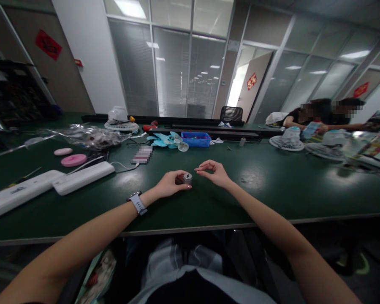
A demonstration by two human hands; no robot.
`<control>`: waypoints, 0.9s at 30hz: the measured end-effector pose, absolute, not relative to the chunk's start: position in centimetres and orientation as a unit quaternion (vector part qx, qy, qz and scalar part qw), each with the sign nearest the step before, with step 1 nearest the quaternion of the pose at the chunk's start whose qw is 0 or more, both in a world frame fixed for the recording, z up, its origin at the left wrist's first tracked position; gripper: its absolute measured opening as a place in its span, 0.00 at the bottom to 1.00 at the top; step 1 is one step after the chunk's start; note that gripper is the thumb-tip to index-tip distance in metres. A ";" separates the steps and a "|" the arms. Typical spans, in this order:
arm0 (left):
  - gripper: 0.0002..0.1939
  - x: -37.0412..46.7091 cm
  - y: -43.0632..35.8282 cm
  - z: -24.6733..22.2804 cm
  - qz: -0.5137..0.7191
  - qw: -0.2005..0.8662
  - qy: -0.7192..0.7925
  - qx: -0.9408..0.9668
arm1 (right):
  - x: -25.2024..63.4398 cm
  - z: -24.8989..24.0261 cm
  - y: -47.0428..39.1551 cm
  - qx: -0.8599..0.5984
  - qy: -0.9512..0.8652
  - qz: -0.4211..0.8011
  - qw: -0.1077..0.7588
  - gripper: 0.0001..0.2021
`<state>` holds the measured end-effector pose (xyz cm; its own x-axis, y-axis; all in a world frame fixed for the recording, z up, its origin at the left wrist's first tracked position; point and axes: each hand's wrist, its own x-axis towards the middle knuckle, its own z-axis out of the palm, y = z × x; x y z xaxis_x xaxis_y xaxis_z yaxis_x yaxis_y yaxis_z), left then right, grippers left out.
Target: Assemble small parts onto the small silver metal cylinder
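**Small metal cylinder held at the middle of the desk**

A small metal cylinder (pixel 187 177) was pinched in the fingers of the left hand (pixel 170 184), low over the green desk (pixel 272 185) and near its front edge. A watch (pixel 138 203) was worn on the left wrist. The right hand (pixel 214 172) was kept just beside the cylinder, its fingers curled loosely and its thumb and forefinger brought close together; nothing could be made out between them. Two white power strips (pixel 82 177) were laid to the left, a blue tray (pixel 195 139) and pale blue fan blades (pixel 167 141) farther back.
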<state>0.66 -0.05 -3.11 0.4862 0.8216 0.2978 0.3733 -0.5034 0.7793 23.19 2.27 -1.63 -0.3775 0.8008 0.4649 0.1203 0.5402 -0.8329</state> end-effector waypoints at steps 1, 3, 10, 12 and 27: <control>0.25 0.8 -0.2 -3.1 0.339 0.329 0.369 0.800 | 22.7 -1.5 1.9 -0.299 -0.734 0.372 0.484 0.16; 0.26 1.0 -0.4 -3.1 0.333 0.334 0.362 0.804 | 21.7 -1.2 1.0 -0.275 -0.732 0.385 0.491 0.15; 0.29 1.3 -0.6 -3.3 0.331 0.362 0.345 0.800 | 20.4 -0.8 -0.4 -0.283 -0.766 0.337 0.469 0.10; 0.28 1.3 -0.7 -3.2 0.330 0.365 0.345 0.800 | 20.5 -0.8 -0.3 -0.285 -0.770 0.331 0.465 0.10; 0.27 1.3 -0.8 -3.0 0.334 0.357 0.335 0.805 | 20.8 -1.2 -0.2 -0.299 -0.776 0.324 0.450 0.11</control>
<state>1.33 -0.83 -2.96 0.5527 0.7777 0.2994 0.3002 -0.5209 0.7991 20.80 -0.15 -1.15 -0.4163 0.7568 0.5039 0.1733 0.6101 -0.7731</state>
